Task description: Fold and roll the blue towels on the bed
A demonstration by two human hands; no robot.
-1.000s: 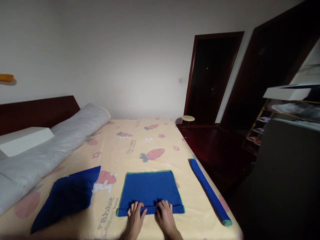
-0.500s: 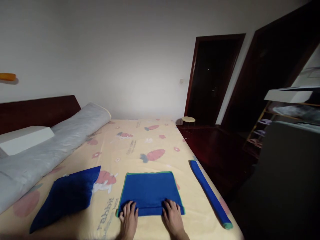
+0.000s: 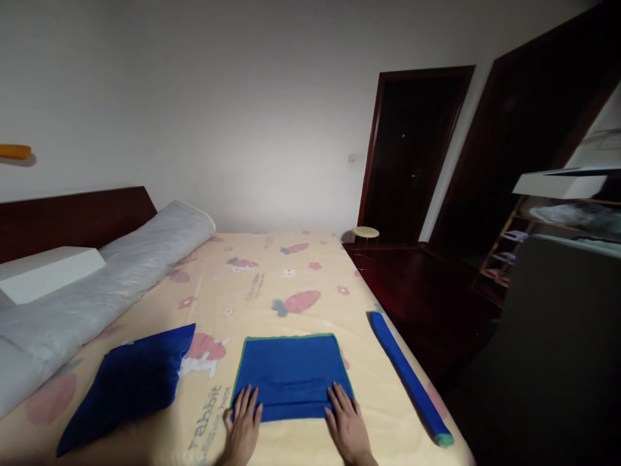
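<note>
A blue cloth point(image 3: 291, 366) with green edging lies flat on the bed, its near edge folded over into a narrow band. My left hand point(image 3: 242, 414) rests on the near left corner of that band, fingers stretched forward. On the near right corner lies my right hand point(image 3: 347, 414), its fingers also extended flat. Neither hand grips the fabric. To the right, a second blue cloth point(image 3: 407, 375) is rolled into a long tube with a green end. Left of my hands, a darker blue cloth point(image 3: 133, 382) is spread loosely with uneven edges.
The bed point(image 3: 272, 265) has a yellow sheet with carrots and rabbits. A grey rolled mat point(image 3: 140, 259) and a white box point(image 3: 53, 272) lie along its left side. Beyond the right edge are a round stool point(image 3: 365, 232), a shelf rack point(image 3: 509, 239) and a dark grey cabinet point(image 3: 553, 336).
My hands have moved apart toward the two near corners of the cloth, and their fingers have flattened from a curled pose. The other cloths have stayed in place.
</note>
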